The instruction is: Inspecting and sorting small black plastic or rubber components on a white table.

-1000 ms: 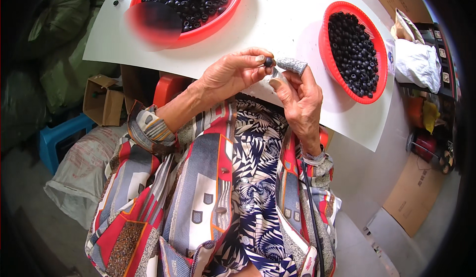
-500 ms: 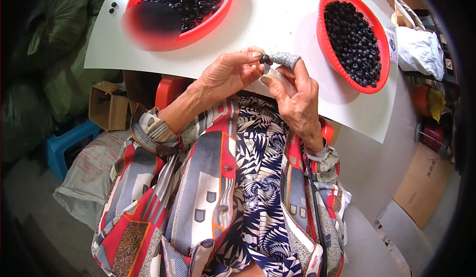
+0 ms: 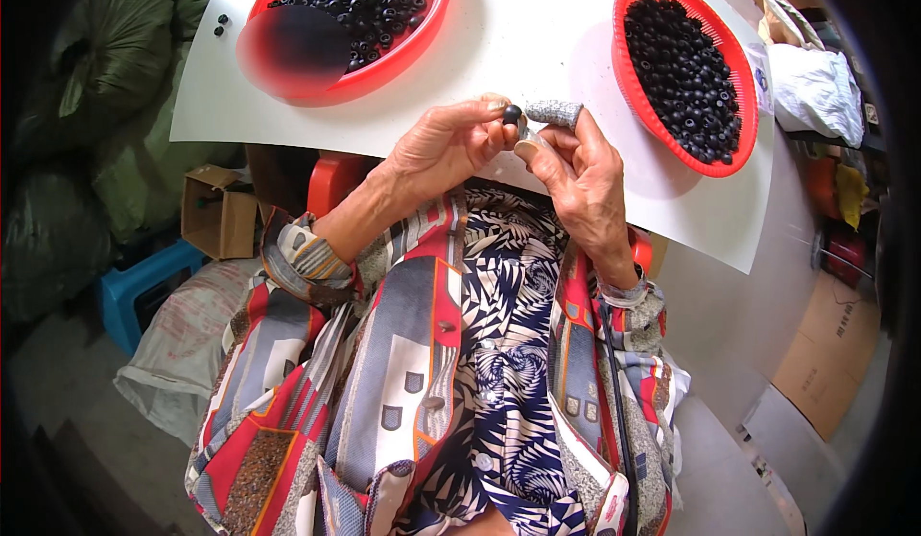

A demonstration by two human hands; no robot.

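Observation:
Above the near edge of the white table, my left hand pinches a small round black plastic part between thumb and fingertips. Close against it, my right hand is closed on a small, thin, pale shiny piece; its kind is too small to tell. A speckled grey cloth sleeve covers the right index finger, which stretches out past the black part. Similar black parts fill a red plastic basket at far left, and more lie in a second red basket at right.
Two loose black parts lie near the table's left side. A dark blurred oval hides some of the left basket. Green sacks, an open cardboard box and a blue stool stand at left. A white bag is at right.
The black part has turned slightly in my left fingers. My right thumb has shifted a little to the right, and the pale piece shows less. The view has shifted slightly.

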